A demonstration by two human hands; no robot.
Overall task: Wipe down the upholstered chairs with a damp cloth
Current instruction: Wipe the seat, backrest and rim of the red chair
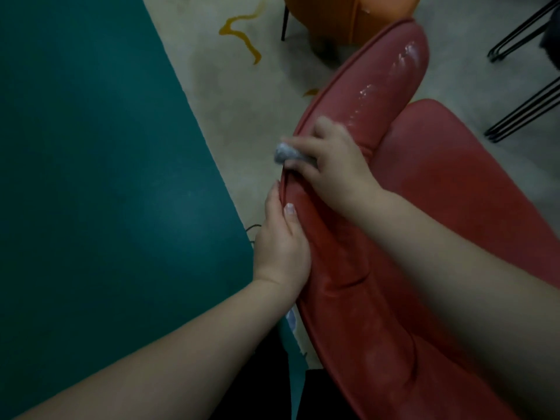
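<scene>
A red upholstered chair (391, 86) fills the right half of the view, its curved backrest running from the bottom centre up to the top right, with wet shiny streaks near its far end. My right hand (331, 160) grips a small bunched grey cloth (286, 153) and presses it on the backrest's piped outer edge. Just below it, my left hand (283, 237) grips that same edge, thumb on the inner face and fingers wrapped behind it. The red seat (454, 183) lies to the right of the backrest.
A large teal surface (91, 177) covers the left side. A pale floor with yellow squiggles (242, 34) lies beyond it. An orange chair (333, 13) stands at the top centre, and black metal hairpin legs (521, 110) show at the top right.
</scene>
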